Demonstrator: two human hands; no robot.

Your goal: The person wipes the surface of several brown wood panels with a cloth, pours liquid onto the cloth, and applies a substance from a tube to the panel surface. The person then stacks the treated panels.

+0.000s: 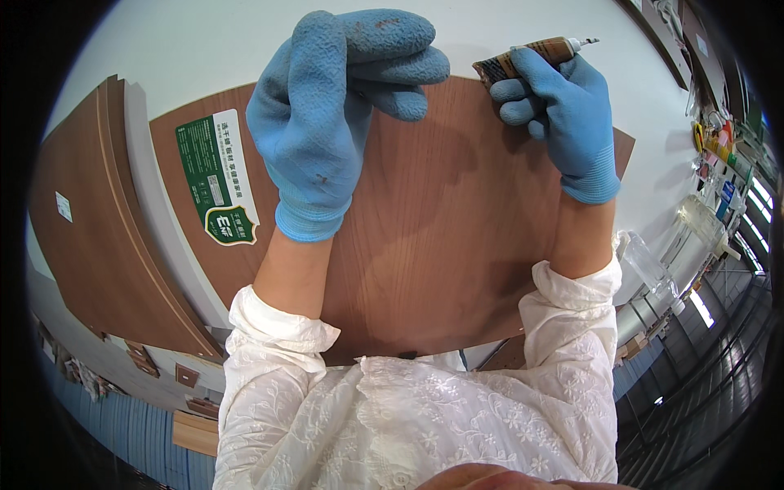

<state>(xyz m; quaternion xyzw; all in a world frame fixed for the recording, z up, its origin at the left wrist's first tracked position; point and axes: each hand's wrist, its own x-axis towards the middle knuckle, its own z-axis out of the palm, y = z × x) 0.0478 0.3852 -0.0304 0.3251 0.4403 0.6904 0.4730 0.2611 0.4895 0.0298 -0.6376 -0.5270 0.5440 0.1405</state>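
My right hand (563,114), in a blue knit-cuffed work glove, grips a small squeeze tube (559,51). The tube is brown, with a dark crumpled end at left and a thin white nozzle pointing right, its tip dark. My left hand (314,122), gloved alike with a few brown smudges, is raised over the board's far edge. Its fingers stretch to the right with gaps between them, and I see nothing in them. Below both hands lies a reddish-brown wood-grain board (441,245). A green and white label (214,175) is on its left part.
Another brown panel (98,220) with a small white sticker stands to the left. The board rests on a pale surface (196,57). Clear plastic containers (694,229) and assorted bottles crowd the right side. A dark-edged panel (653,41) lies at the far right.
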